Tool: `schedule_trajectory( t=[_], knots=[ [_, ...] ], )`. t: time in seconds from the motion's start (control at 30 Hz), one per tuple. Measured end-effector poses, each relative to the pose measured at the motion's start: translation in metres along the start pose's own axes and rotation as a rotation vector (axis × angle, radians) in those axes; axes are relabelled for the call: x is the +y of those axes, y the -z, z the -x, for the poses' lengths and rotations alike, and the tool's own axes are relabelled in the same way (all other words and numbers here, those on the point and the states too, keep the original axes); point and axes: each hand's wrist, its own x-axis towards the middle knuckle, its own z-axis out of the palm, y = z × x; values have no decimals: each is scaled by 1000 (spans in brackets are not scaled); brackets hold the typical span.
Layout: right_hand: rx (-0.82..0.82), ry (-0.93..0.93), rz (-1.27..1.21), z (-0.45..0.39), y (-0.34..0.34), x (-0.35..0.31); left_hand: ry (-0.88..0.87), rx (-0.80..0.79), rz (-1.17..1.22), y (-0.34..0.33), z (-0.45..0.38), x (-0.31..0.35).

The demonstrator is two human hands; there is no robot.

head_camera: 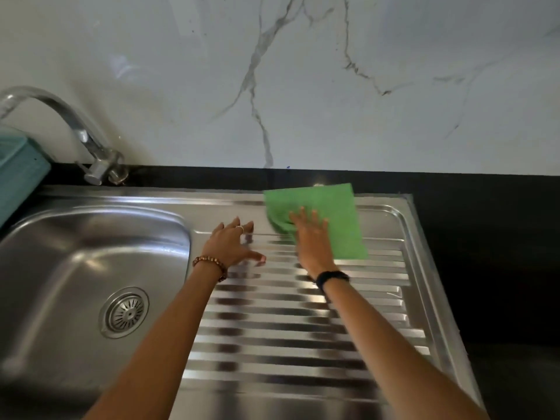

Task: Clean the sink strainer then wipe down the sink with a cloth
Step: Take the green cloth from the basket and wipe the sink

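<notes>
A green cloth [330, 213] lies spread on the far part of the steel sink's ribbed drainboard [303, 328]. My right hand [310, 237] presses flat on the cloth's left side, fingers spread. To its left, my left hand [230, 245] rests flat on the drainboard with fingers apart and holds nothing. The round metal strainer [125, 312] sits in the drain of the sink basin [69, 253] at the left.
A chrome tap [75, 131] curves over the basin from the back left. A teal container [18, 171] stands at the far left edge. Black countertop [491, 253] surrounds the sink, with a white marble wall [303, 86] behind.
</notes>
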Motion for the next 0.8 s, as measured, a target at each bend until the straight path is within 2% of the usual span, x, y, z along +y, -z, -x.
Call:
schedule_trajectory(
  t=[0.1, 0.23, 0.4, 0.53, 0.7, 0.8],
  knots=[
    [-89, 147, 34, -14, -20, -38, -36, 20, 43, 1, -1, 5],
    [-115, 214, -26, -17, 4, -1, -8, -3, 84, 3, -1, 5],
    [-3, 8, 7, 6, 49, 85, 18, -22, 114, 7, 3, 9],
    [-21, -164, 17, 22, 73, 106, 17, -50, 28, 7, 6, 32],
    [-9, -125, 126, 67, 68, 110, -280, -15, 61, -20, 12, 102],
    [-61, -122, 209, 49, 71, 121, -292, -12, -34, -33, 5, 131]
  ],
)
